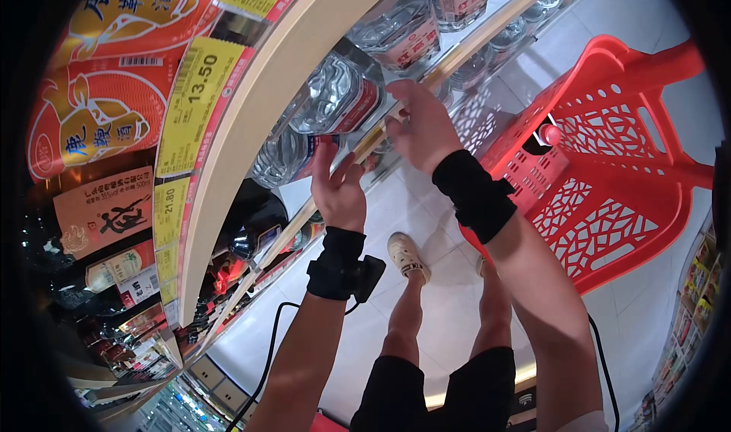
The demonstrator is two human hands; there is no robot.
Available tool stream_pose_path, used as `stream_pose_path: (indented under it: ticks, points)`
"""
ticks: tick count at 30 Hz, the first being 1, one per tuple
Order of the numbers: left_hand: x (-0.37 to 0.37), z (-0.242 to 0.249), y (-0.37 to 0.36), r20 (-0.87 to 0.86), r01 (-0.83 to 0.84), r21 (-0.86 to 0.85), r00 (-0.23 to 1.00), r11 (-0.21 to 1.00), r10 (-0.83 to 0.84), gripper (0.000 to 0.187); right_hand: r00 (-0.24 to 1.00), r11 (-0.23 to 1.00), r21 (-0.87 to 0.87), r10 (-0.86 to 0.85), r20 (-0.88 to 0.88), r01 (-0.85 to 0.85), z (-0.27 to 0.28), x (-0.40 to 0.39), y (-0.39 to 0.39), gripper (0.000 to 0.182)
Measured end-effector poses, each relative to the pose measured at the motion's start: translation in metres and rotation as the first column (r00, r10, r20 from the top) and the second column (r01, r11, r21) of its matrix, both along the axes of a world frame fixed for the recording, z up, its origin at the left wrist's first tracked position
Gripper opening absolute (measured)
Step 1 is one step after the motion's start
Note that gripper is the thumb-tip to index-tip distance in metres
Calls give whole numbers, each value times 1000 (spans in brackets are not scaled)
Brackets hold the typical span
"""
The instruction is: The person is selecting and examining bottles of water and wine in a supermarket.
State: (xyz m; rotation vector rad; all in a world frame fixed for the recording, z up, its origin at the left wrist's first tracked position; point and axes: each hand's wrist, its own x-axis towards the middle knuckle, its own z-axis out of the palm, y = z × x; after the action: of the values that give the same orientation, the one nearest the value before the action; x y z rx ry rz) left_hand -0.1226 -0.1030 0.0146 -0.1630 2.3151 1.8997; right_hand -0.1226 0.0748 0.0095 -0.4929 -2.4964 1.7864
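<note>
Curved pale-wood shelf edge looms closest; past it, 1 clear, red-labelled plastic bottle sits forward of the bare left hand and left of the bare right hand, both empty-looking, fingers parted; which is nearer, I cannot tell.

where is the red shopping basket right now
In the head view, the red shopping basket is on the right side, just right of the right hand and across from the clear bottles.
</note>
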Motion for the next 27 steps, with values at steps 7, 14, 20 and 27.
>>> stream_pose_path:
  ticks: [7, 14, 20, 27]
  points:
    - [-16, 7, 1, 50, 30, 85, 998, 996, -34, 75, 964, 999, -40, -32, -264, 22, -11, -24, -29, 79]
    - [-18, -5, -13, 2, 68, 153, 998, 986, -70, 77, 962, 994, -77, 54, -269, -77, -25, -38, -25, 84]
    - [-20, 11, -6, 68, 68, 251, 994, 966, -87, 79, 956, 997, -55, 29, -292, -47, -29, -43, -25, 80]
    - [-23, 10, -3, 73, 101, 276, 989, 956, -126, 80, 962, 991, -78, 89, -256, -113, -9, -46, -13, 81]
